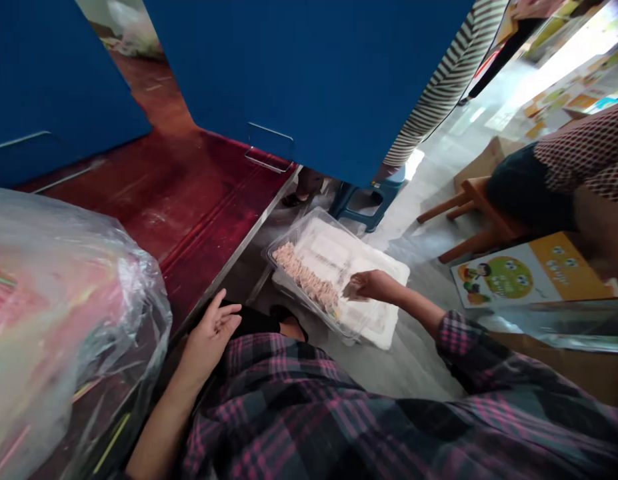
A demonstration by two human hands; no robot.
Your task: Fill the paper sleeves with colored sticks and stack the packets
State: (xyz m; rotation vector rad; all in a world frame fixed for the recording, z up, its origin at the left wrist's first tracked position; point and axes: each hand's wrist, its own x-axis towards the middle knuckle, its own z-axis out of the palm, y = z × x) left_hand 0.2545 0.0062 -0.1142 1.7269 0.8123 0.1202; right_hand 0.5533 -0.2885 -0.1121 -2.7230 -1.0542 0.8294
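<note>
My left hand (212,337) hangs beside the edge of the red table with its fingers loosely spread and nothing in them. Over a low clear plastic tray (316,217) my right hand (376,285) is closed, fingers pointing down. A small greyish thing seems to be at its fingertips, too blurred to name. Along the tray's near left side lies a row of small pinkish-beige pieces (305,275), close together; their kind cannot be made out. The tray rests on a white foam box (389,327) on the floor.
The red table (189,207) is at left, with blue panels (299,73) above it. A large clear plastic bag (79,300) bulges at lower left. Beyond the tray stands a blue stool (369,200). At right, a person sits on a wooden stool (469,200) near a printed carton (519,273).
</note>
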